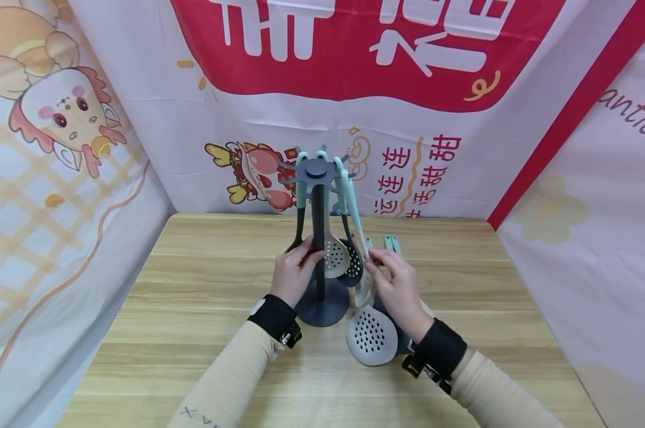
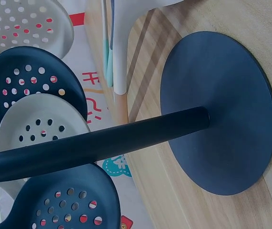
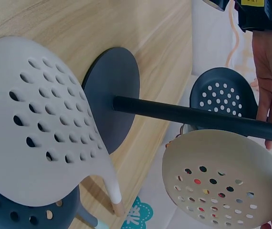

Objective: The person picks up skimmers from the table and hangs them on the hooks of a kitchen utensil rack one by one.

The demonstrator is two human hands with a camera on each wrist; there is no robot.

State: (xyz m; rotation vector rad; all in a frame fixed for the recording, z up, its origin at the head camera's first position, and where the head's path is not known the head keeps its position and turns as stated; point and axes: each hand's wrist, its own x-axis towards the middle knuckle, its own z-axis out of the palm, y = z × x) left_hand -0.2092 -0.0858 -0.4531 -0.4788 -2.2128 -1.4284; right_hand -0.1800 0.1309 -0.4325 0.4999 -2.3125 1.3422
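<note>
Already several utensils hang from the rack [image 1: 318,238]: a pale skimmer [image 1: 335,257] and a dark skimmer [image 1: 352,268] dangle beside its pole [image 1: 318,249], their mint handles hooked on the arms at the top. The left hand [image 1: 295,274] has its fingers curled round the pole about halfway up, steadying the rack on its round base [image 2: 221,112], which stands on the worktop [image 1: 194,285]. The right hand [image 1: 399,291] pinches the mint handle of a white skimmer [image 1: 372,334]; its head hangs low, near the worktop and just right of the base, and a dark utensil shows partly behind it. So this skimmer is not yet on a hook. Two more mint handles [image 1: 392,242] show behind the right hand; whether they lie on the worktop or are held, I cannot tell. By my reading, the hanging is partly done, with the white skimmer and perhaps the pieces behind it left.
</note>
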